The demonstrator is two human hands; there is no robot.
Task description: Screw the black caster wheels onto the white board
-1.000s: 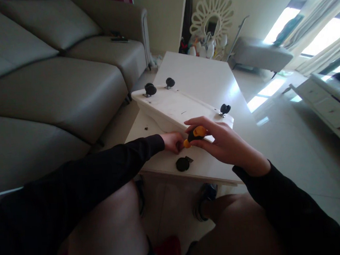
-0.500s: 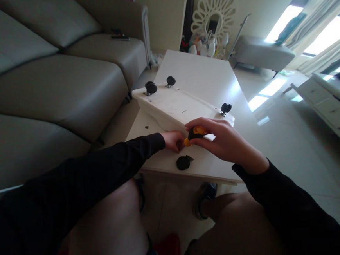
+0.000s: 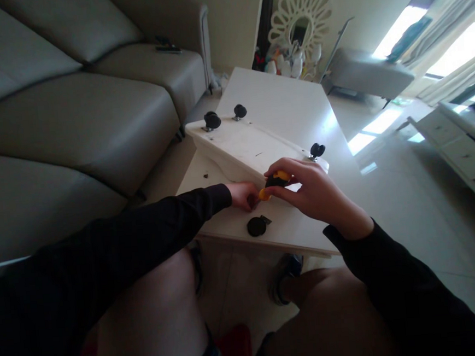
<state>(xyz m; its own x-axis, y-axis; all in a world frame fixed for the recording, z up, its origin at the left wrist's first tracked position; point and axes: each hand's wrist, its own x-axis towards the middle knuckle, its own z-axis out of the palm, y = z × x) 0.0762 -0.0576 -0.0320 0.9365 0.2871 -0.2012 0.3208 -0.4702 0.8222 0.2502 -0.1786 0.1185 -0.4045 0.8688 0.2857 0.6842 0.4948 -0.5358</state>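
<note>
My right hand [image 3: 310, 194] grips an orange and black screwdriver [image 3: 274, 183] at the near corner of an overturned white board [image 3: 243, 147]. My left hand [image 3: 242, 195] is closed at the screwdriver's tip, against the board's near corner; what it pinches is hidden. Three black caster wheels stand on the board: two at the far end [image 3: 211, 119] [image 3: 239, 111] and one at the right [image 3: 316, 150]. A loose black caster [image 3: 256, 226] lies on the white table [image 3: 281, 103] just below my hands.
A grey sofa [image 3: 72, 114] runs along the left, close to the table. A white flower-shaped mirror [image 3: 299, 17] and small items stand at the far wall. White drawers [image 3: 461, 149] are at the right. My knees are below the table's near edge.
My right hand has turned a little around the screwdriver handle, so less orange shows. The view has shifted slightly. My left hand stays in place.
</note>
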